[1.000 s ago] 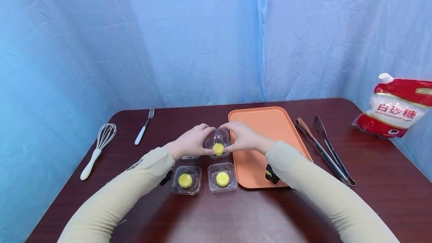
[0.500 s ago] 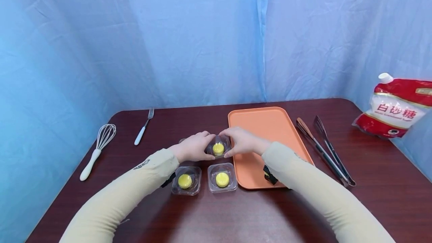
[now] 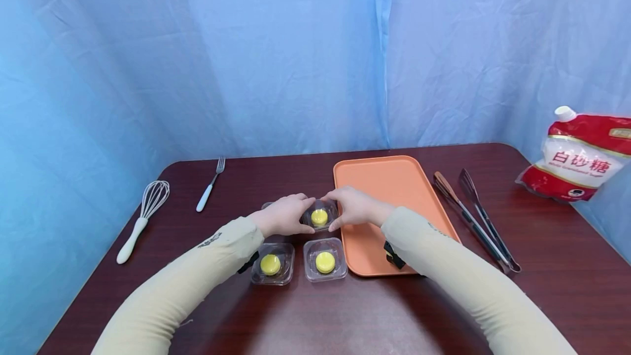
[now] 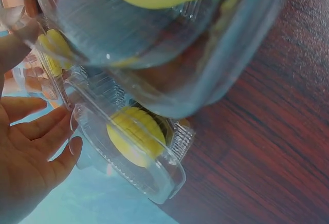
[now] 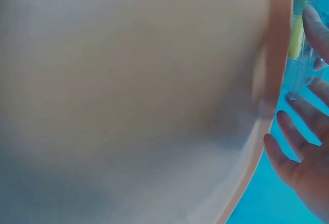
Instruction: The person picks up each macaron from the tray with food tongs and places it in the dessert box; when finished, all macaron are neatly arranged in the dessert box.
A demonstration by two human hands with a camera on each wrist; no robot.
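Observation:
Both hands are at a clear plastic box (image 3: 331,213) with a round yellow cake (image 3: 319,217) inside. The left hand (image 3: 283,216) holds its left side, thumb at the near corner and fingers at the far one. On the opposite side the right hand (image 3: 357,206) grips it the same way, above the left border of the orange tray (image 3: 382,171). Nearer the body stand two more clear boxes, a left one (image 3: 288,274) and a right one (image 3: 340,272), each with a yellow cake. A further clear box (image 3: 266,205) is mostly hidden behind the left hand.
A whisk (image 3: 133,239) and a fork (image 3: 205,197) lie on the left of the dark table (image 3: 305,322). Two tongs-like utensils, one brown-tipped (image 3: 463,210) and one black (image 3: 485,218), lie right of the tray. A red sugar bag (image 3: 577,158) is at the far right; blue curtain behind.
Both hands have come down slightly toward the table, and the clear lid between them has lowered onto the box. Over the last half second they have barely moved.

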